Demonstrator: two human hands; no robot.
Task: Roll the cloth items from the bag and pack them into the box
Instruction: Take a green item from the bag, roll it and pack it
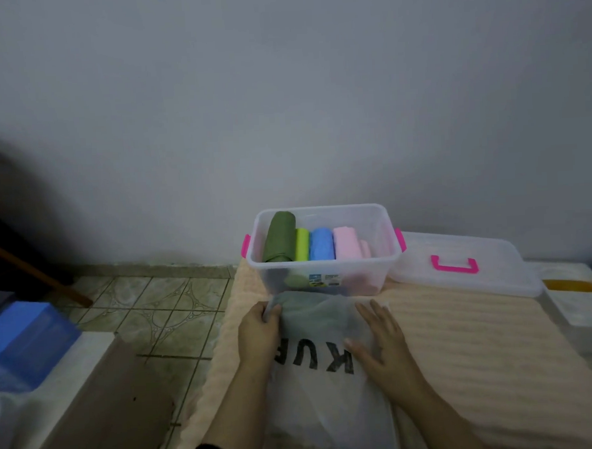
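**Reaching into the bag for another cloth**

At the mat's left edge, the bag lies before the box. Left hand grips its mouth; right hand rests flat, fingers relaxed. Next, probably: draw the dark cloth out.

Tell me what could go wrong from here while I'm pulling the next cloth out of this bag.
1. The left hand grips the mouth of the bag, which lies close against the box; a hard tug might nudge the box.
2. The right hand only lies flat on the thin bag, so the bag could slide with the dark cloth.
3. Four rolls already sit in the box; only a gap beside the pink roll remains, so a loose roll may not fit.
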